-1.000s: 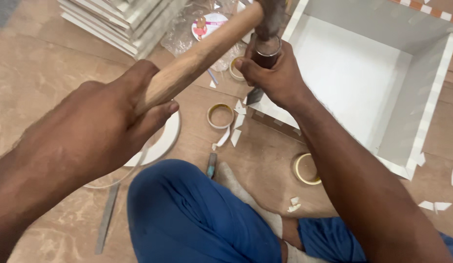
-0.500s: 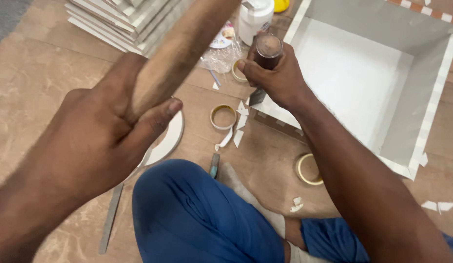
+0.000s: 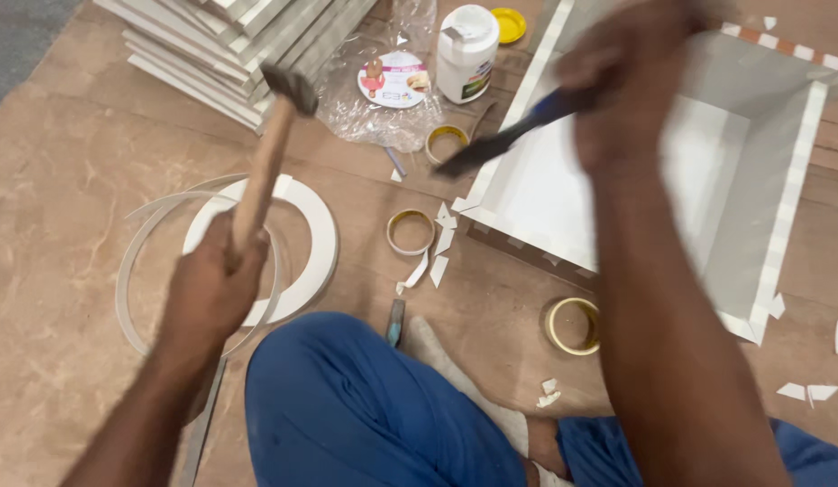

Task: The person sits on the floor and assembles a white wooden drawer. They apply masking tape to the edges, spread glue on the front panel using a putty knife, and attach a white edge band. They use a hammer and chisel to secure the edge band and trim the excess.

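Swung away leftward since the earlier frame, the wooden-handled steel hammer (image 3: 273,144) sits gripped in the left hand (image 3: 213,290) above a white ring-shaped board (image 3: 303,236). The right hand (image 3: 637,86) clutches a blue-handled dark chisel (image 3: 500,141) lifted off the white open box's taped edge (image 3: 513,117).

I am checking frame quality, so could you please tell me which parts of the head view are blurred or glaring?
Head view: the right hand and its dark chisel are motion-smeared; the left hand and hammer are slightly soft; the floor rings stay sharp; the plastic bag glints; lighting is even, shadows soft.
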